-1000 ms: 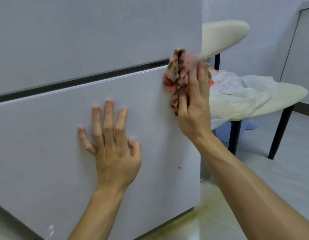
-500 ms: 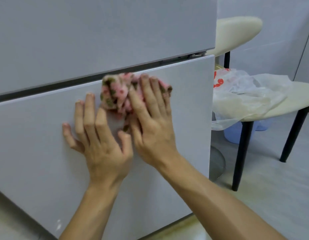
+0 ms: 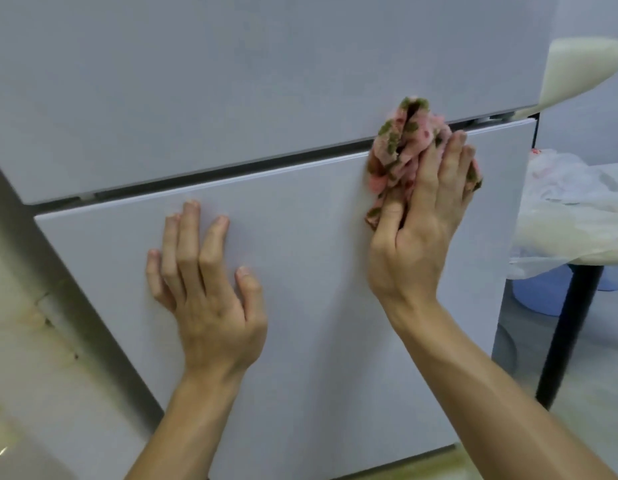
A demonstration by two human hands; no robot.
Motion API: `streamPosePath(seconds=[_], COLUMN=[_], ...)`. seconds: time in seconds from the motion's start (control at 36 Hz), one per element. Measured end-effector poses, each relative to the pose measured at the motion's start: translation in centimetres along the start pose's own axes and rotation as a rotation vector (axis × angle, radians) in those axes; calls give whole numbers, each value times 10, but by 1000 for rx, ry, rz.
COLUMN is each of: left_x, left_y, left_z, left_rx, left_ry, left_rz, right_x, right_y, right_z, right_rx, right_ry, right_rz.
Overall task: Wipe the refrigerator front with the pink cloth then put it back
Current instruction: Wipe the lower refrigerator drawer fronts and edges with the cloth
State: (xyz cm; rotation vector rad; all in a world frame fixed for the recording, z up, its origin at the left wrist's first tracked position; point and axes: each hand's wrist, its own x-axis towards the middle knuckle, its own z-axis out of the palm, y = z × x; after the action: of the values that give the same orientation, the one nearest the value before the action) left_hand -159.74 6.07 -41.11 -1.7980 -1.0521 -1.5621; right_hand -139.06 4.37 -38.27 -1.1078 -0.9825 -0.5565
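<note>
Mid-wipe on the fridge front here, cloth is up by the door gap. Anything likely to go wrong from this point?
1. The pink cloth is bunched, and its top already overlaps the door gap; a fold might snag there.
2. The right hand works near the lower door's right edge; a long stroke could slip off toward the plastic bag.
3. The left hand presses bare on the panel, possibly leaving fingermarks.

You're in a home kitchen: a white two-door refrigerator (image 3: 300,98), cream padded stools on black legs (image 3: 574,74), tiled floor (image 3: 577,393).
</note>
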Motion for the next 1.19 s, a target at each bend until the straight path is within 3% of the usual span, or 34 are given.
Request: streamPosePath(seconds=[0.25, 0.42, 0.56, 0.64, 0.72, 0.78, 1.0, 1.19], left_x=[-9, -12, -11, -10, -11, -13, -19, -23], left_y=[-41, -47, -41, -40, -45, -51, -88, -117], left_z=[-23, -22, -15, -13, -15, -17, -41, -60], left_rx=[25, 18, 6, 1, 3, 7, 54, 95], left_ry=[-18, -3, 16, 19, 5, 8, 17, 15], left_rz=[-33, -36, -72, -92, -74, -53, -93, -112], right_x=[-75, -94, -65, -45, -36, -41, -84, -130], right_y=[-80, -79, -52, -38, -41, -51, -87, -113], right_z=[44, 43, 25, 18, 18, 22, 58, 70], right_rx=[89, 102, 48, 75, 278, 342, 106, 143], right_ry=[-221, -434, -393, -276, -178, -139, -152, -378], right_rz=[-219, -402, -452, -319, -97, -44, -144, -381])
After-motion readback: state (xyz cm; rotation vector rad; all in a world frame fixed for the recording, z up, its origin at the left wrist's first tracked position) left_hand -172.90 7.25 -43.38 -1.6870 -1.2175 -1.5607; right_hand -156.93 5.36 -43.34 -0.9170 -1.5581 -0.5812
